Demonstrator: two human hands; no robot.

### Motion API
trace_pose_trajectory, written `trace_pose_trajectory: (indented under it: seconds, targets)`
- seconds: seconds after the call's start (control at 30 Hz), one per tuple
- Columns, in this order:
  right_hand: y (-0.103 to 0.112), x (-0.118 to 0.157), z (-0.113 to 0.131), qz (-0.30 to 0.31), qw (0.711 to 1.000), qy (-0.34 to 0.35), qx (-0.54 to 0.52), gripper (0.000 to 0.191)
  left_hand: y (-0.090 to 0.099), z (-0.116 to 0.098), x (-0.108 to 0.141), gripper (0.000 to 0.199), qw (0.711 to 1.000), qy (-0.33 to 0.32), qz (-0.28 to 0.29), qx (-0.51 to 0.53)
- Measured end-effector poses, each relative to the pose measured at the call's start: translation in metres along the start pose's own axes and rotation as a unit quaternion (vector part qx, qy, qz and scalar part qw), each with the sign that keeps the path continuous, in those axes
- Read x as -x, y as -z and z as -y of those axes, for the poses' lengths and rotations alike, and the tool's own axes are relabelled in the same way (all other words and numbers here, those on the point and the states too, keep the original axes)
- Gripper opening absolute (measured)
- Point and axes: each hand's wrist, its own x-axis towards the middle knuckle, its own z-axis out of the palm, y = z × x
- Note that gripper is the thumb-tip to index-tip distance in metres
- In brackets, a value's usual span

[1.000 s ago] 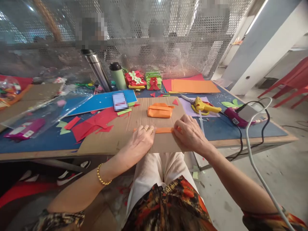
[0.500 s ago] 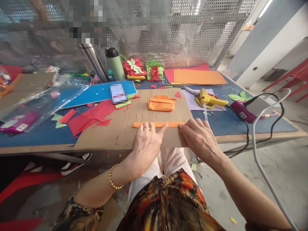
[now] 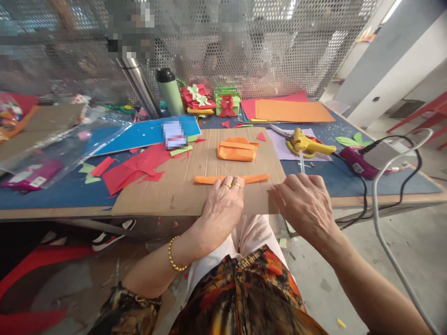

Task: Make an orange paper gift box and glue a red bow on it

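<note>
A folded orange paper strip [image 3: 258,178] lies crosswise near the front of a brown cardboard sheet [image 3: 174,186]. My left hand [image 3: 225,200], with rings and a gold bead bracelet, has its fingers curled over the middle of the strip; the fingertips are hidden. Just off the strip's right end, my right hand [image 3: 303,200] rests at the cardboard's right edge, fingers bent together, with nothing visible in them. Behind the strip sits a small folded orange paper box [image 3: 236,151].
A yellow glue gun [image 3: 310,144] and scissors [image 3: 279,130] lie at right, near a purple-and-white power block [image 3: 359,160] with cables. Red paper [image 3: 136,167], a phone [image 3: 173,134] and a green bottle [image 3: 170,90] are at left. Coloured sheets [image 3: 293,110] lie at the back.
My left hand has slid right along the strip, its index finger now curled in. My right hand has left the strip's right end and moved right. The strip's ends bow up slightly.
</note>
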Motion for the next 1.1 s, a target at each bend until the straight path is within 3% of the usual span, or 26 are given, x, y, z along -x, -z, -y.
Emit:
trace_pose_trajectory:
  seconds: [0.13,0.27,0.4,0.6,0.93,1.1]
  targets:
    - [0.001,-0.013,0.011,0.004,0.993,0.03,-0.112,0.03,-0.007,-0.002,0.002,0.044,1.0,0.018,-0.022,0.006]
    - [-0.017,-0.023,0.021,0.052,0.971,0.082,-0.217,0.035,-0.003,-0.003,0.002,0.04,1.0,0.018,-0.008,0.011]
    - [-0.029,-0.018,0.024,0.057,0.979,0.068,-0.183,0.044,0.005,-0.002,0.007,0.042,1.0,0.02,-0.004,-0.007]
    - [-0.026,-0.014,0.026,0.044,0.986,0.073,-0.144,0.044,-0.001,0.014,0.029,0.047,0.997,0.067,-0.005,-0.026]
    - [-0.026,-0.015,0.027,0.012,0.989,0.087,-0.119,0.047,-0.006,0.03,0.051,0.051,0.995,0.071,-0.064,0.004]
    - [-0.025,-0.015,0.03,0.002,0.991,0.083,-0.108,0.044,-0.011,0.043,0.064,0.052,0.989,0.118,-0.081,-0.037]
